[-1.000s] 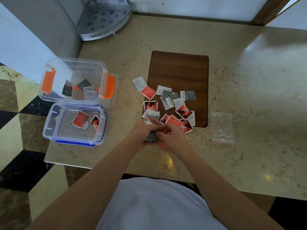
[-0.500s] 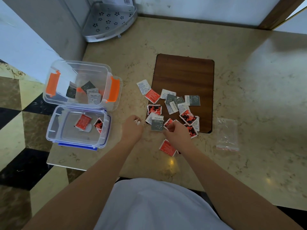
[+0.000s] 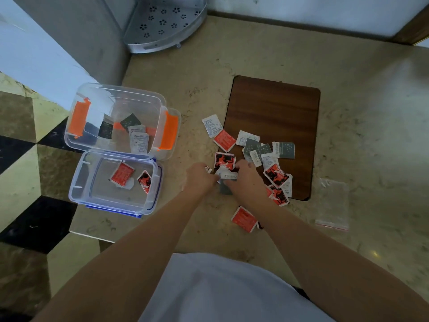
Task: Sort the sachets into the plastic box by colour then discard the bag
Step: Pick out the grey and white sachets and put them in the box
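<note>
On the counter (image 3: 232, 54), beside the board (image 3: 274, 112): your left hand (image 3: 200, 176) pinches small sachets. Your right hand (image 3: 246, 177) grips a grey sachet (image 3: 226, 185). Bag (image 3: 333, 203) lies right.

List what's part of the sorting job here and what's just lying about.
Job: loose sachets, orange-clipped box holding grey sachets, blue-clipped box holding red ones, empty bag, left hand, right hand.
Lying about: wooden board, metal corner rack.
</note>
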